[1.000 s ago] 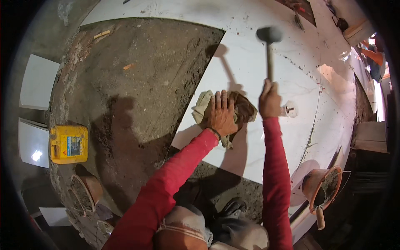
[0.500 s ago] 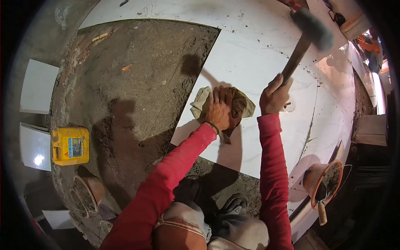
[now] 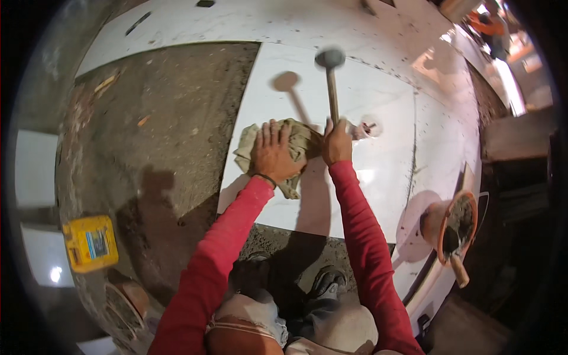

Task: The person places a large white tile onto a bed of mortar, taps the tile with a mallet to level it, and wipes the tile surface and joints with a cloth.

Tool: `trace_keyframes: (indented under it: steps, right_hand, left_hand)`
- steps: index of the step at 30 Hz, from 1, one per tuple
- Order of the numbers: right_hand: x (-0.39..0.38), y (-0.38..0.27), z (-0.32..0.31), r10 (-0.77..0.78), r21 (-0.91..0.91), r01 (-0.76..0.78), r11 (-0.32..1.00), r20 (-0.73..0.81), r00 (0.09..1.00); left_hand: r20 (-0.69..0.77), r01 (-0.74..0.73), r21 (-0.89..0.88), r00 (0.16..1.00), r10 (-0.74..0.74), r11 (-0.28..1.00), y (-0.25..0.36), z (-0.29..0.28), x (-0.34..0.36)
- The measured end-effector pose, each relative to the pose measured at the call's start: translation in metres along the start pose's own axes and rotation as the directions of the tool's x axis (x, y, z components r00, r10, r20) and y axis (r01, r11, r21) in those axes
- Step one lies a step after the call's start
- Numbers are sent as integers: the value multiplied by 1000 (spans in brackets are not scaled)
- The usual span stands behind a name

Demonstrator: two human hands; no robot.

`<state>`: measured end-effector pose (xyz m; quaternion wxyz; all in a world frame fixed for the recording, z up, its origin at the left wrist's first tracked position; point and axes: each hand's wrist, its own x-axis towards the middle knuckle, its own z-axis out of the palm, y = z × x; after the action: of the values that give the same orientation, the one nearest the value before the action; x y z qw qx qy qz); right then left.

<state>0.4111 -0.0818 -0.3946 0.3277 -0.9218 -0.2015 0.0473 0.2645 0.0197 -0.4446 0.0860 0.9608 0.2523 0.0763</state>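
My left hand (image 3: 276,155) lies flat on a crumpled khaki rag (image 3: 300,140), fingers stretched out, pressing it against a large white marbled tile (image 3: 378,183). Close beside it on the right, my right hand (image 3: 338,145) is wrapped round the wooden handle of a mallet (image 3: 332,89). The mallet's dark, rounded head points away from me above the tile, and its shadow falls to the left. Beyond my right hand, a small round whitish object (image 3: 370,126) with dark bits in it sits on the tile.
Rough mortar bed (image 3: 165,118) borders the tile on the left. A yellow jerrycan (image 3: 91,244) stands at left, near a mortar bucket (image 3: 127,300). An orange bucket (image 3: 435,228) with a wooden-handled tool is at right. Another person (image 3: 491,26) appears far right.
The mallet has come down and leftward from its raised place, bringing my right hand nearer my left. My left hand stays on the rag. The whole view has shifted.
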Motion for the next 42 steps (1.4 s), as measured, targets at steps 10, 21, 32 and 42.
trace_keyframes:
  steps: [10,21,32,42]
  right_hand:
    - [-2,1,-22,101,223,-83,971,-70,992]
    - [-19,0,-27,66,165,-59,985,-42,997]
    - [-36,3,-33,108,139,-100,985,-55,993]
    - [-54,24,-33,114,159,-112,981,-5,993]
  left_hand:
    - [-40,-59,-33,998,58,998,-3,4,3]
    - [-1,-53,27,999,53,998,-1,0,8]
    - [-85,-78,-2,993,78,997,-5,12,4]
    - [-98,-108,17,989,109,994,-8,16,5]
